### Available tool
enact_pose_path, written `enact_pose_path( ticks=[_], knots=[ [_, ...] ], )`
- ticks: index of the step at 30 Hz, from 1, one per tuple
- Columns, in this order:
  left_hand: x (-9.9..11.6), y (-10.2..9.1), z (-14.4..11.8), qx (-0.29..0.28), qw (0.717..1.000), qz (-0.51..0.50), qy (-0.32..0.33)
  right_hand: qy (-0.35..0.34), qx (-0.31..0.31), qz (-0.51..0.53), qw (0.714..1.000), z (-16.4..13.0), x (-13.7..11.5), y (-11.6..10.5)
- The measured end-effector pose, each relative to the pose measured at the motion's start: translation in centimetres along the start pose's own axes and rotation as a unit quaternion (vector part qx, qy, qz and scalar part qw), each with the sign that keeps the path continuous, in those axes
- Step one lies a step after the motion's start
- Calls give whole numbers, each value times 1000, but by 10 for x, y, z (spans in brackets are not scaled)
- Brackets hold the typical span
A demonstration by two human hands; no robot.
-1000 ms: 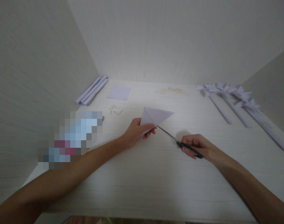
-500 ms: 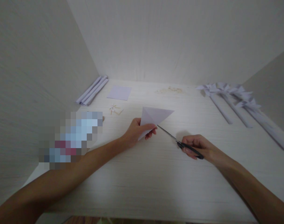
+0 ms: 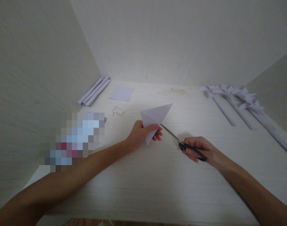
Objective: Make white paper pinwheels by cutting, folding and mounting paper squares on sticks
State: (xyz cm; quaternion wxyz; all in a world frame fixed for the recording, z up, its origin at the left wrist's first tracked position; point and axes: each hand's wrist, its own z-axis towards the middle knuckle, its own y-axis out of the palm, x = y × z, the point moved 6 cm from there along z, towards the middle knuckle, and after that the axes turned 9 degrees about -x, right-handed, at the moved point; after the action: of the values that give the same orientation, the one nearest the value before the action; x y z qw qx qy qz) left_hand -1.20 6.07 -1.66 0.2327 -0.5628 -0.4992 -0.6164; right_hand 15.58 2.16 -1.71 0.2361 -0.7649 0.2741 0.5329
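Pinched between the thumb and fingers of my left hand (image 3: 140,135) is a sheet of white paper (image 3: 155,114), creased and folded to a triangular shape, raised over the table. My right hand (image 3: 197,149) grips black-handled scissors (image 3: 192,150). Their blades look closed and point up and left, the tip at the paper's right edge close to my left thumb. Whether the tip touches the paper I cannot tell.
A white table (image 3: 134,185) stands between walls. Rolled paper tubes (image 3: 94,91), a flat paper square (image 3: 121,93) and small sticks (image 3: 117,110) lie left. Pale scraps (image 3: 177,91) lie at the back, paper pinwheel-like pieces on tubes (image 3: 240,94) at right. A blurred-out item (image 3: 79,135) lies left.
The folded paper has turned counter-clockwise in my left hand, its right point rising and its lower corner swinging right. The scissors have barely moved.
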Motion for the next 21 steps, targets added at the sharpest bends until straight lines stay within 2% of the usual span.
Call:
enact_pose_path(
  ticks=[21],
  knots=[
    [0, -1, 0, 6, 1000, 3, 9, 10, 8, -11, 1000, -1, -1, 3]
  ],
)
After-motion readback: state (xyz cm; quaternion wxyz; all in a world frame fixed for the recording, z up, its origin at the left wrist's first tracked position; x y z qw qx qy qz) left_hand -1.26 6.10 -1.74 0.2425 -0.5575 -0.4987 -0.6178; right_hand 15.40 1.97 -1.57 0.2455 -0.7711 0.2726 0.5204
